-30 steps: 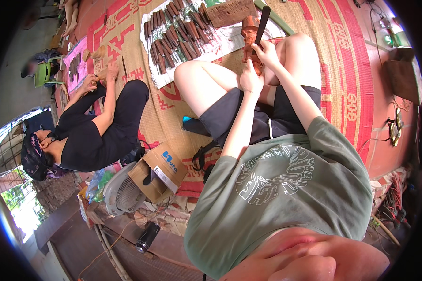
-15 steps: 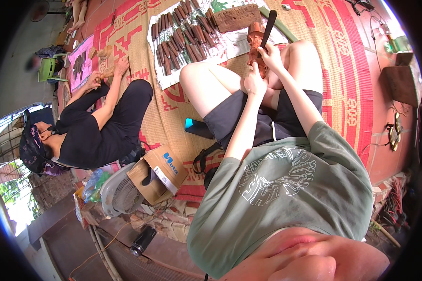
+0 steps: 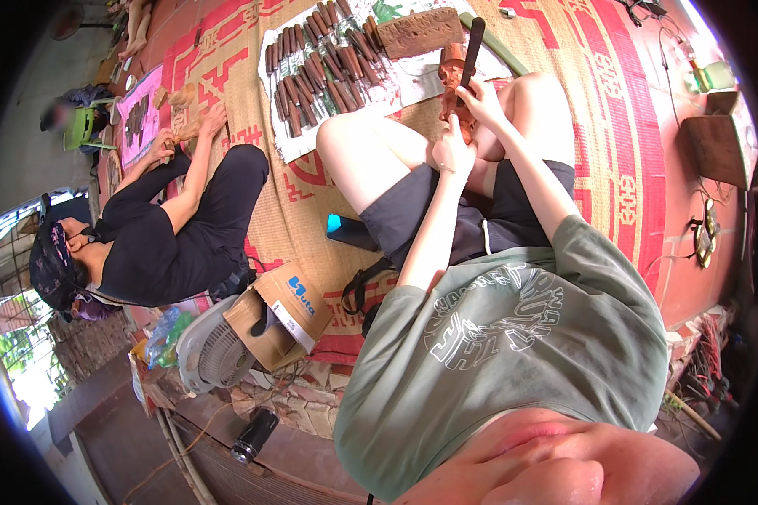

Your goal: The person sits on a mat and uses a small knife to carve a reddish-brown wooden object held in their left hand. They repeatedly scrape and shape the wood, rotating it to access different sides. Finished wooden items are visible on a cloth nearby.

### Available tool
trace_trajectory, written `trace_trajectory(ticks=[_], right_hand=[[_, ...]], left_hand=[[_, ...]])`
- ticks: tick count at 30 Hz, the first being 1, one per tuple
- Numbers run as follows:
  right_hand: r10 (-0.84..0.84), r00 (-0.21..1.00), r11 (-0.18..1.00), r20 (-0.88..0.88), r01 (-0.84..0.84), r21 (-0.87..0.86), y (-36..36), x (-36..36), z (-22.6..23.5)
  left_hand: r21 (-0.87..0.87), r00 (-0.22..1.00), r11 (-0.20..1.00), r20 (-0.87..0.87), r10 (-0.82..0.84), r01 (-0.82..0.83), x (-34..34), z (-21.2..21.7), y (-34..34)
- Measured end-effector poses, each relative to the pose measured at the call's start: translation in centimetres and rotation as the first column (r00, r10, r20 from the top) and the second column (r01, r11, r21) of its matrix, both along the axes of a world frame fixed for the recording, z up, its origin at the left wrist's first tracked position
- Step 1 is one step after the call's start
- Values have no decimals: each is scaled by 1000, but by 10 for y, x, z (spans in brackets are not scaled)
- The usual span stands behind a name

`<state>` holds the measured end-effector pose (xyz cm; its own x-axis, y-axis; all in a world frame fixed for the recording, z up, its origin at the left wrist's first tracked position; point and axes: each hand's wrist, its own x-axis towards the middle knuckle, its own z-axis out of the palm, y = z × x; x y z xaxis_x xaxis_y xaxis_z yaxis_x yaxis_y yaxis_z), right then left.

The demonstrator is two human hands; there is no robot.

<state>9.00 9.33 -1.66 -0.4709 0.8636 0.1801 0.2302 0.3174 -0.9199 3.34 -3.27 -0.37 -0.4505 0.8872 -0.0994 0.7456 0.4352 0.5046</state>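
Note:
I sit cross-legged on a woven red and tan mat (image 3: 615,126). My left hand (image 3: 453,153) grips the lower end of a reddish-brown carved wooden figure (image 3: 451,74) held over my lap. Just above and to the right, my right hand (image 3: 485,103) is closed around a dark long-handled chisel (image 3: 475,42), which lies against the figure. The chisel's tip is hidden behind my fingers.
Several chisels lie in rows on a white sheet (image 3: 288,143) beyond my knees, beside a brown block (image 3: 421,32). At the left a person in black (image 3: 168,244) handles a wooden piece (image 3: 185,94) by a pink sheet (image 3: 139,118). A phone (image 3: 349,231), cardboard box (image 3: 282,311) and fan (image 3: 215,353) lie nearby.
The view has shifted slightly. Both my hands keep their hold on the figure and the chisel, with only small movements. The person at the left stays bent over their piece.

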Motion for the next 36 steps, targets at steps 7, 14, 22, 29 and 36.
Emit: trace_trajectory(ticks=[7,14,22,29,36], right_hand=[[-100,995,991,-18,98,-87,7,-1,-8],[57,998,997,-22,-58,-55,6,4,-11],[61,996,976,-65,-73,-203,17,2,-30],[33,996,956,-84,-56,-290,18,6,-28],[127,992,967,-16,-127,-222,13,5,-15]], left_hand=[[-35,999,999,-32,-26,25,0,3,0],[-11,999,1000,-52,-10,10,4,0,1],[-58,999,998,-36,-14,11,4,5,2],[-51,999,998,-33,-22,21,5,2,3],[-44,999,999,-46,-23,21,5,-1,2]])
